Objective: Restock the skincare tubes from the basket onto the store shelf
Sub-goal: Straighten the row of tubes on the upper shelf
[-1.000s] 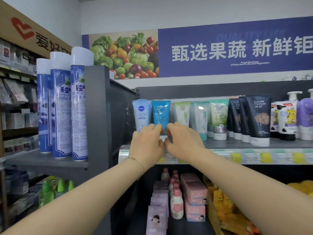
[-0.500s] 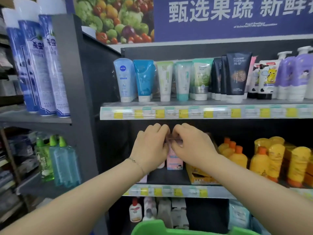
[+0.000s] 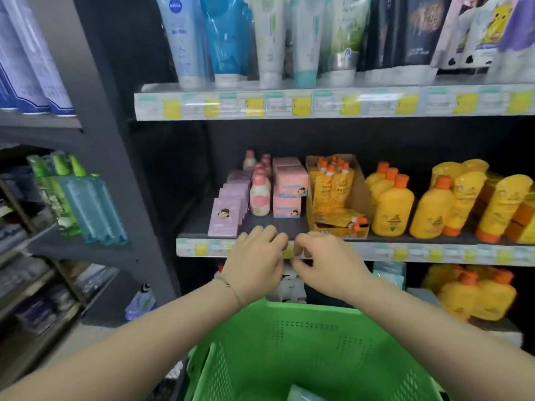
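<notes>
Skincare tubes stand in a row on the top shelf [image 3: 289, 107]: a pale blue Nivea tube [image 3: 182, 39] at the left, a bright blue tube [image 3: 228, 36] beside it, then white, teal and dark ones. My left hand [image 3: 254, 261] and my right hand [image 3: 324, 261] hover close together in front of the middle shelf's edge, fingers loosely curled, with nothing visible in them. Below them is the green basket [image 3: 289, 342]. The corner of a pale tube [image 3: 301, 396] shows at its bottom.
The middle shelf [image 3: 405, 253] carries purple boxes [image 3: 228, 215], pink bottles [image 3: 260, 195], pink boxes and yellow bottles [image 3: 390, 209]. A dark upright [image 3: 107, 140] divides off the left shelving with blue spray cans [image 3: 34, 68] and green and blue bottles [image 3: 84, 198].
Both hands have come down together from the tubes on the top shelf to the middle shelf's edge. The view has tilted down and the green basket has come into sight.
</notes>
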`<state>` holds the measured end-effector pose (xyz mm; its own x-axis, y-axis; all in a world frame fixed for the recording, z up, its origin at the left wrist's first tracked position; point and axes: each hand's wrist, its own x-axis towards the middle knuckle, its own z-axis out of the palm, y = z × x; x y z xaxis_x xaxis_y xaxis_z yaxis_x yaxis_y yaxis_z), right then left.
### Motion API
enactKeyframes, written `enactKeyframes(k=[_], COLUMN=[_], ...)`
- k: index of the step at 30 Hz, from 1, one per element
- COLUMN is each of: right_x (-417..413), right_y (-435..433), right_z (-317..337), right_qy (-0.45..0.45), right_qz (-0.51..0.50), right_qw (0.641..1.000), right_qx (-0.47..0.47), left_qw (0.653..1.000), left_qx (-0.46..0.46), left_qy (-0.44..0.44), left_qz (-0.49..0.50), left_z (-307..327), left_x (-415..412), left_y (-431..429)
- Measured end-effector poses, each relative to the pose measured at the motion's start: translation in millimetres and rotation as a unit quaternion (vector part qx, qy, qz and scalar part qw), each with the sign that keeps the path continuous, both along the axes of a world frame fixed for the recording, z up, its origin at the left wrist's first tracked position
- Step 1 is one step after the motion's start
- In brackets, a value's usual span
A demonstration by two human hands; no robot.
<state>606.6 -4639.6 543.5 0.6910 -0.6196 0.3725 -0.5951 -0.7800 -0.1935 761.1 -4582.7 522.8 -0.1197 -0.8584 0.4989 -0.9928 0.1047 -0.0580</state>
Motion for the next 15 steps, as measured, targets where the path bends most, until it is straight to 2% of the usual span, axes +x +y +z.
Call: enactKeyframes(k=[9, 15], right_x=[-18, -28], right_y=[5, 8], right_z=[-63, -95], right_qy=[0.077, 0.121], right_qz=[0.004, 0.011], right_qw=[0.992, 0.974], right_qx=[0.100, 0.191], left_qw=[0.995, 0.984], left_qx=[0.090, 0.173], left_qy=[0.025, 0.027], left_qz=[-0.040, -0.038], left_z=[-62, -91], left_x=[-20, -24], left_y=[7, 12])
